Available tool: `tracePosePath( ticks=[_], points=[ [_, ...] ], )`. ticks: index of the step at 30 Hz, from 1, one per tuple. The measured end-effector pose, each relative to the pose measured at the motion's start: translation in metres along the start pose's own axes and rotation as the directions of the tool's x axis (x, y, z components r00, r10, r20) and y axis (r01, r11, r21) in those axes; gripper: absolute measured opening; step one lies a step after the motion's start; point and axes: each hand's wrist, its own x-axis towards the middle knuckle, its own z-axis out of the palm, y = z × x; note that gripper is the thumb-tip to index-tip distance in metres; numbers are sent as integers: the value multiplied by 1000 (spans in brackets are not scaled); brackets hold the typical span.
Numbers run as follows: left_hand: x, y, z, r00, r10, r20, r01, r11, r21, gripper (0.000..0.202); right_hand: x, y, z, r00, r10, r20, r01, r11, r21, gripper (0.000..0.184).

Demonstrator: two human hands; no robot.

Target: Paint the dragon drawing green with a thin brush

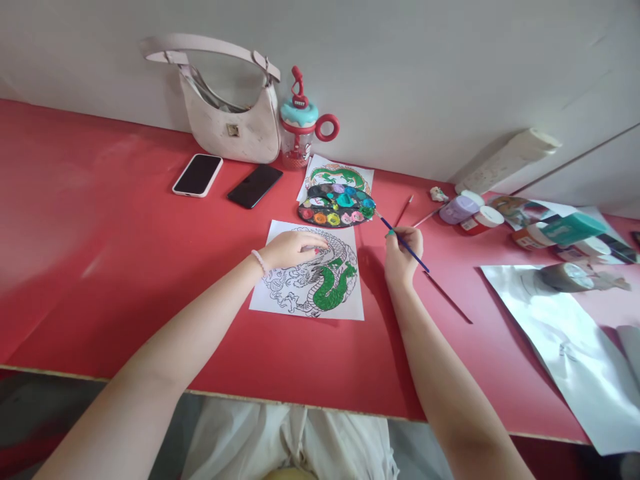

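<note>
A blue-handled paintbrush (406, 247) is pinched in my right hand (404, 259), its tip at the right edge of the dark paint palette (324, 218), beside a well of green paint. My left hand (293, 250) lies flat with fingers stretched over the upper part of a dragon drawing (275, 300) on white paper. Part of the dragon's body is painted green; the rest that shows is black line on white. My left hand hides some of the drawing's upper left. Behind the palette lies a second dragon picture (367, 177), partly covered by it.
A white handbag (235, 133), a tumbler (297, 137) and two phones (197, 175) (255, 185) are at the back left. Thin brushes (447, 297), paint jars (483, 220), a rolled paper (507, 160) and a white sheet (555, 347) lie on the right of the red table (125, 280).
</note>
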Motion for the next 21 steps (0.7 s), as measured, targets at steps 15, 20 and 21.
tracePosePath(
  ticks=[15,20,21],
  points=[
    [20,-4,-10,991,113,69,-121,984,128,24,-31,-55,4,854,60,517,-357,791,496,10],
    [33,-13,-10,972,204,117,-216,970,107,22,-36,-41,8,672,63,738,-461,815,350,12],
    [34,-14,-9,969,220,114,-232,967,107,21,-36,-38,11,659,59,750,-441,838,322,15]
  ],
)
